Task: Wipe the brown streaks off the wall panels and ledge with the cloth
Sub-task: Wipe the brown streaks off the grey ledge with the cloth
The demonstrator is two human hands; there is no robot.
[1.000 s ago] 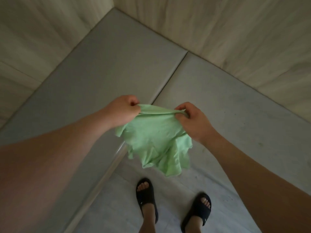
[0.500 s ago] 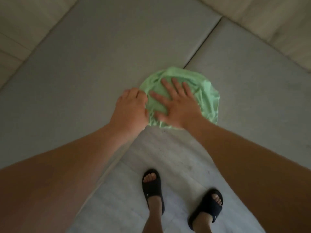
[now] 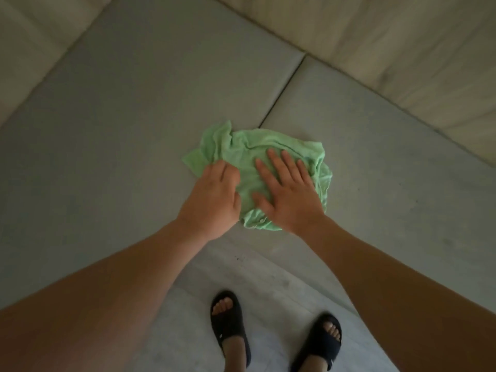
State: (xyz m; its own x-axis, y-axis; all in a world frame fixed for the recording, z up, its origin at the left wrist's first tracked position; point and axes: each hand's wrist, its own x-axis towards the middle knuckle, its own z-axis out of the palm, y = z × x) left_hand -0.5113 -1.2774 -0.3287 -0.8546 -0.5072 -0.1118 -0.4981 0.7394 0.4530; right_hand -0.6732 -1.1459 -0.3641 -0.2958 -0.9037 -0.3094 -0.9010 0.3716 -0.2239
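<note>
Cloth position: the crumpled light-green fabric cloth (image 3: 249, 149) lies on the flat grey ledge (image 3: 120, 116), at the near end of the dark straight seam (image 3: 284, 89) between the ledge's two slabs. It spreads to both sides of the seam's line and sits under both hands.
Cloth and hands: the left hand (image 3: 214, 197) covers the cloth's part left of the seam line. The right hand (image 3: 291, 200) covers the part right of it. A strip of cloth shows between the two hands, and its far edge reaches past the fingertips to the seam's end.
Cloth look: plain green, thin and deeply wrinkled. One pointed corner sticks out left of the seam line, a ridge of folds runs below the seam's end, and bunched edges hang to the right.
Left hand pose: back up, forearm stretched out, fingers close together and bent down onto the cloth. Whether they pinch it or only press cannot be told.
Right hand pose: palm down and flat, its fingers (image 3: 273, 162) straight and spread, pressing the cloth onto the ledge, thumb pointing toward the left hand.
Hands together: side by side, close but not touching.
Walls: beige wood-grain wall panels rise left of the seam (image 3: 32, 36) and right of it (image 3: 402, 49).
Below: on the pale floor (image 3: 268, 285), nearer than the seam's end, two feet stand in black open-toed sandals (image 3: 228, 320).
</note>
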